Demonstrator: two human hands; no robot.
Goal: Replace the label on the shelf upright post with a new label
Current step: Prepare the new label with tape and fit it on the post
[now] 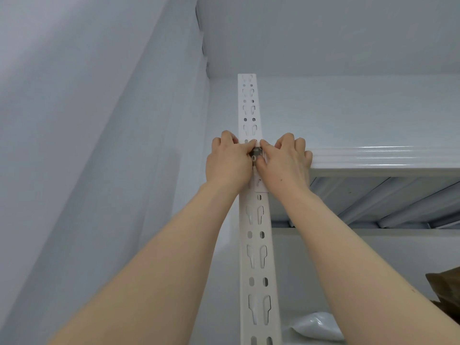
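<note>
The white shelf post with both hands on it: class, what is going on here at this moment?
A person reaches up with both bare hands to a small dark label on the white slotted upright post, level with the top shelf. The left hand and the right hand meet over the label, fingertips on its edges, hiding most of it. Whether it is being peeled off or pressed on cannot be told.

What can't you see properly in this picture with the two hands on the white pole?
All from the head view:
- Label: mostly covered by the left hand and right hand; its print is too small to read.
- Whether it is the old or new label: cannot tell.
- Fingertips: hidden behind the post and the hands themselves.
- Brown thing: cut off by the right edge.
- White bag: partly behind the right forearm.
</note>
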